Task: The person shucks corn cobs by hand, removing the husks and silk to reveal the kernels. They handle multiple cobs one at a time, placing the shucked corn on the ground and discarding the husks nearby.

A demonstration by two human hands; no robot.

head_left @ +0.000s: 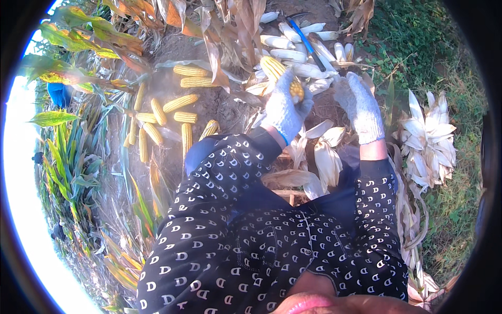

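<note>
My left hand (286,110), in a pale knit glove, is closed around a husked yellow corn cob (273,68), whose far end sticks out up and to the left. To its right, apart from the cob, is my right hand (360,107), gloved the same way. Its fingers are stretched out and I see nothing in them. Beyond both hands lies a pile of corn ears in pale husks (282,42), with a long blue-handled tool (307,44) across it; its dark upper end is too small to make out. Loose dry husks (328,162) lie below, between my forearms.
Several husked yellow cobs (180,103) are spread on bare soil to the left. A heap of stripped husks (429,138) sits on the grass at right. Dry corn stalks (209,31) hang at the top, and green leafy plants (68,167) border the left.
</note>
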